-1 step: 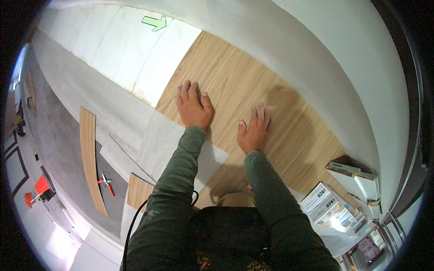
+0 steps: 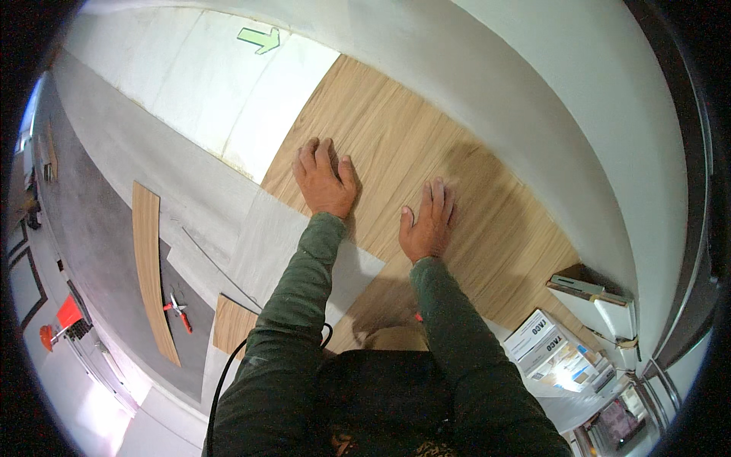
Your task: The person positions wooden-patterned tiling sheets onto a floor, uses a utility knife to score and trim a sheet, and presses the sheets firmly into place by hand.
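Note:
Wood-look floor planks [image 2: 396,114] are laid along the foot of a pale wall, their grain running slantwise. Palm down on them, near the edge that borders the white floor, is my left hand [image 2: 327,181], its fingers spread a little and slightly bent. My right hand [image 2: 429,227] rests flat on the planks farther right, fingers stretched and thumb apart. Neither hand has anything in it. White flooring with a green arrow sticker [image 2: 260,39] adjoins the planks at the upper left.
To the left lie a long loose plank strip [image 2: 148,266], red-handled pliers or snips [image 2: 180,313] and a short plank piece [image 2: 234,326]. A box [image 2: 542,340] stands at the right near white boxy items [image 2: 598,301] by the wall [image 2: 609,137]. A black cable [image 2: 221,388] runs beside my left arm.

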### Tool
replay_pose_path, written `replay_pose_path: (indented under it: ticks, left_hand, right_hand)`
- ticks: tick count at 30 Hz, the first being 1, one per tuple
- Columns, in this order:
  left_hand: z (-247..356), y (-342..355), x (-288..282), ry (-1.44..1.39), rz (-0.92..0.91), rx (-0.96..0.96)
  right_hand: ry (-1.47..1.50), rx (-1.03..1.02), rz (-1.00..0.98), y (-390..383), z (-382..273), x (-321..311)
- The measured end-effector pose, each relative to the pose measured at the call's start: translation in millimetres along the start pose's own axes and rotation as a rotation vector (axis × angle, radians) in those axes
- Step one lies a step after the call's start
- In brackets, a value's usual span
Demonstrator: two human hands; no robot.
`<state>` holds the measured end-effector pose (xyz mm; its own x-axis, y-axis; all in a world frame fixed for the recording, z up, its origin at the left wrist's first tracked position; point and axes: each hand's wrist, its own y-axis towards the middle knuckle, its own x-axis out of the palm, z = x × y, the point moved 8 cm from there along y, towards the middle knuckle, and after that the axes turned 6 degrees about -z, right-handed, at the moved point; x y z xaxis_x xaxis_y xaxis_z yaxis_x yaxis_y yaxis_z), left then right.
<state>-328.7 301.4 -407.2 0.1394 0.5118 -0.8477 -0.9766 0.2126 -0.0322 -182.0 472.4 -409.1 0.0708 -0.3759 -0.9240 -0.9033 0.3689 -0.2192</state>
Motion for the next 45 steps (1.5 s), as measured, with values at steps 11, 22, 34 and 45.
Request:
replay_pose_path:
  ticks: [11, 22, 34, 45]
  left_hand:
    - [-2.9, 76.1, 6.1, 0.179, 0.040, -0.204]
    - [7.4, 87.2, -0.7, 0.133, -0.016, -0.285]
    - [6.9, 133.6, -21.0, 0.155, -0.193, -0.372]
    - [-26.5, 122.0, -77.5, -0.062, -0.249, -0.246]
  right_hand:
    - [0.006, -0.002, -0.048, -2.2, 0.4, 11.9]
    - [-0.061, 0.009, 0.012, -7.3, 2.7, 15.5]
    - [-0.038, 0.013, 0.010, -6.2, -1.5, 8.8]
    - [0.021, 0.024, 0.039, -4.0, -4.7, 1.9]
